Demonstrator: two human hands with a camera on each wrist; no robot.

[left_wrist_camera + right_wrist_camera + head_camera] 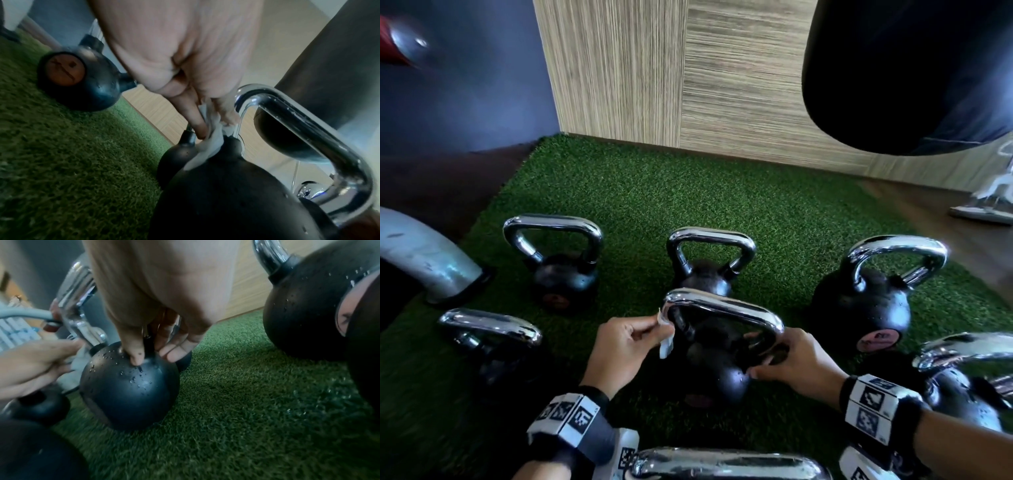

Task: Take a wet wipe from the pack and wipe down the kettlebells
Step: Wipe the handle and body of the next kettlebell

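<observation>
A black kettlebell [717, 373] with a chrome handle [726, 308] stands on the green turf in the middle of the head view. My left hand [657, 329] pinches a small crumpled white wet wipe [666, 344] against the left leg of that handle, just above the ball. The left wrist view shows the wipe [207, 151] between fingers and thumb of that hand [209, 128], touching the ball [226, 194]. My right hand [760, 359] holds the kettlebell's right side. Its thumb presses on the droplet-speckled ball [127, 389] and its fingers [176, 352] reach behind the handle's base.
Several more kettlebells surround it: back left [565, 274], back middle [705, 270], back right [859, 301], left [493, 346], right [962, 387]. A black punching bag [907, 75] hangs at the upper right. A grey metal pipe [424, 253] stands at the left.
</observation>
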